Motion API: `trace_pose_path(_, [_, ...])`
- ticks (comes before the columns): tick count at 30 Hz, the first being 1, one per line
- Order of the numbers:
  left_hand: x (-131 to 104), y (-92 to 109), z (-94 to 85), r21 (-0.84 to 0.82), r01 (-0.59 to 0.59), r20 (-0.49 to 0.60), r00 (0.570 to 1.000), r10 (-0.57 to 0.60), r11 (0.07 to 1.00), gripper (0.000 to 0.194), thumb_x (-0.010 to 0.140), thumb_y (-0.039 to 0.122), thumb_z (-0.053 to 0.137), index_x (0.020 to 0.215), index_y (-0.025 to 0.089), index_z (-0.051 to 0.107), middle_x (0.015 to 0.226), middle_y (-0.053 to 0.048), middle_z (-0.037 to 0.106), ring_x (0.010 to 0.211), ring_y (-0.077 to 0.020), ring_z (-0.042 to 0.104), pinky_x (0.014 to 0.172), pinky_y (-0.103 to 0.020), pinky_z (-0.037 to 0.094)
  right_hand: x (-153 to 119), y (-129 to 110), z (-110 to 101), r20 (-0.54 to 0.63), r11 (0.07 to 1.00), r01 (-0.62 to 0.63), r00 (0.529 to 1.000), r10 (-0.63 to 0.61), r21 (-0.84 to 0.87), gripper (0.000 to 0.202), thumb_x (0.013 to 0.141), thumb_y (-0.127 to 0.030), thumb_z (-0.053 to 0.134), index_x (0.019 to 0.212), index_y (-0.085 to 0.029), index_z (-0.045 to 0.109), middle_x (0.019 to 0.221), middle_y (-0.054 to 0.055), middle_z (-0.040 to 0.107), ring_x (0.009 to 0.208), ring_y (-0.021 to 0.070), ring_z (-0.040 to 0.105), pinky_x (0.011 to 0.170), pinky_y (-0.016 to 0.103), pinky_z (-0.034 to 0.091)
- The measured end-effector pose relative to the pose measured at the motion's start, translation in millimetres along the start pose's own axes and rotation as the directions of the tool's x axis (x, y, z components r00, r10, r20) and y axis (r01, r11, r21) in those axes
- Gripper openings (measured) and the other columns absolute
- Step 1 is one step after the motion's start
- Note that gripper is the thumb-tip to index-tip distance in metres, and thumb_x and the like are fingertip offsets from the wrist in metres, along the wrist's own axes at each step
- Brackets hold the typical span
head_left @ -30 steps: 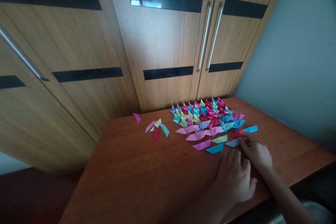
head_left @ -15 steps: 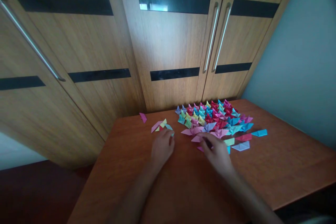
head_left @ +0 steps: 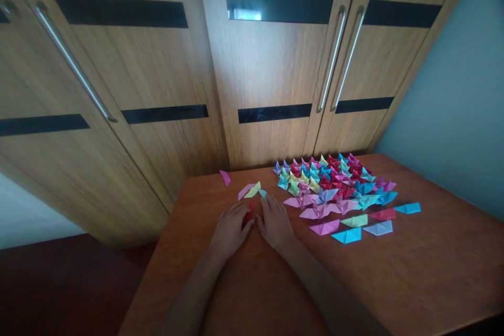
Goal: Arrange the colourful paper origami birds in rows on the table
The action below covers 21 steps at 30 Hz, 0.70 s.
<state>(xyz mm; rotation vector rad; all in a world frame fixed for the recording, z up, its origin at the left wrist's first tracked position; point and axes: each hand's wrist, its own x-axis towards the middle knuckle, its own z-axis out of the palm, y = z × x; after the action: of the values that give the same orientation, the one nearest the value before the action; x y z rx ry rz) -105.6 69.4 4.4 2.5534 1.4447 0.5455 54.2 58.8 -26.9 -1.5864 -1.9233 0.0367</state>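
My left hand (head_left: 231,228) rests on the table with its fingers curled round a red folded paper piece (head_left: 249,213), partly hidden by them. Close beside it, my right hand (head_left: 276,223) lies with its fingers stretched forward, the tips at a light-blue folded paper piece (head_left: 263,193). Just beyond both hands are a yellow folded paper piece (head_left: 253,190) and a pink one (head_left: 245,191). To the right stand rows of colourful folded paper boats (head_left: 318,211). Nearer me lie flat folded pieces, among them a magenta one (head_left: 325,227) and a bright blue one (head_left: 347,235).
The brown wooden table (head_left: 252,294) stands against a wardrobe (head_left: 271,68) with long metal handles. One more pink paper piece (head_left: 225,178) lies near the table's back left edge. A pale blue wall (head_left: 444,115) rises at the right.
My right hand has moved left from the paper boats to beside my left hand. Red paper now shows at my left fingers. The view has shifted slightly left.
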Motion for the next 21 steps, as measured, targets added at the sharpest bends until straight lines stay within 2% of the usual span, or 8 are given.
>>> trace_pose_path(3, [0.3,-5.7,-0.8,-0.043,0.019,-0.029,0.999,-0.021,0.999,0.035,0.085,0.025,0.053,0.119,0.022,0.056,0.128,-0.006,0.057,0.12,-0.0229,0.049,0.103,-0.038,0.036,-6.3,2.8,-0.3,0.019,0.999,0.032,0.999,-0.032,0.015,0.046,0.083,-0.023,0.049,0.128,-0.011,0.048,0.134,0.018,0.049,0.125,0.0301,0.041,0.105,0.049,0.031])
trace_pose_path(6, [-0.5,-8.7,0.4,0.017,0.068,-0.058,0.996,-0.067,0.998,0.042,0.085,0.028,0.053,0.126,0.02,0.051,0.135,-0.009,0.051,0.124,-0.0251,0.045,0.103,-0.04,0.036,-9.7,1.4,-5.1,0.019,0.996,0.053,0.998,-0.054,0.068,0.046,0.084,-0.023,0.049,0.129,-0.015,0.047,0.128,0.014,0.054,0.12,0.0275,0.045,0.103,0.047,0.035])
trace_pose_path(9, [-2.0,-9.4,1.9,0.087,0.125,-0.058,0.991,-0.12,0.988,0.039,0.086,0.032,0.051,0.122,0.017,0.053,0.134,-0.011,0.05,0.121,-0.0278,0.047,0.101,-0.042,0.036,-11.5,-1.0,-10.9,0.013,0.988,0.068,0.997,-0.07,0.142,0.045,0.084,-0.02,0.048,0.128,-0.018,0.048,0.121,0.011,0.058,0.114,0.0251,0.049,0.099,0.044,0.039])
trace_pose_path(12, [-2.7,-7.5,1.4,0.087,0.124,-0.055,0.991,-0.12,0.988,0.031,0.087,0.028,0.05,0.115,0.019,0.057,0.131,-0.009,0.053,0.119,-0.0263,0.049,0.101,-0.041,0.035,-13.3,-2.5,-15.7,0.02,0.978,0.082,0.996,-0.088,0.192,0.045,0.083,-0.017,0.048,0.128,-0.019,0.049,0.119,0.01,0.059,0.111,0.0233,0.051,0.098,0.042,0.04])
trace_pose_path(17, [-0.5,-2.5,-2.8,-0.02,0.094,-0.062,0.994,-0.095,0.995,0.018,0.082,0.016,0.052,0.098,0.021,0.059,0.111,-0.006,0.062,0.105,-0.0216,0.056,0.093,-0.035,0.04,-15.6,-1.4,-16.7,0.018,0.968,0.091,0.995,-0.098,0.232,0.047,0.081,-0.014,0.049,0.127,-0.019,0.05,0.119,0.009,0.059,0.112,0.0216,0.052,0.099,0.039,0.041])
trace_pose_path(21, [0.8,-4.6,-3.6,-0.108,0.116,-0.069,0.99,-0.124,0.987,0.016,0.081,0.009,0.051,0.089,0.021,0.059,0.095,-0.005,0.066,0.09,-0.0192,0.061,0.082,-0.03,0.044,-16.1,1.6,-14.2,-0.012,0.959,0.058,0.998,-0.056,0.276,0.044,0.08,-0.013,0.048,0.124,-0.02,0.052,0.118,0.009,0.059,0.112,0.0219,0.051,0.1,0.04,0.041])
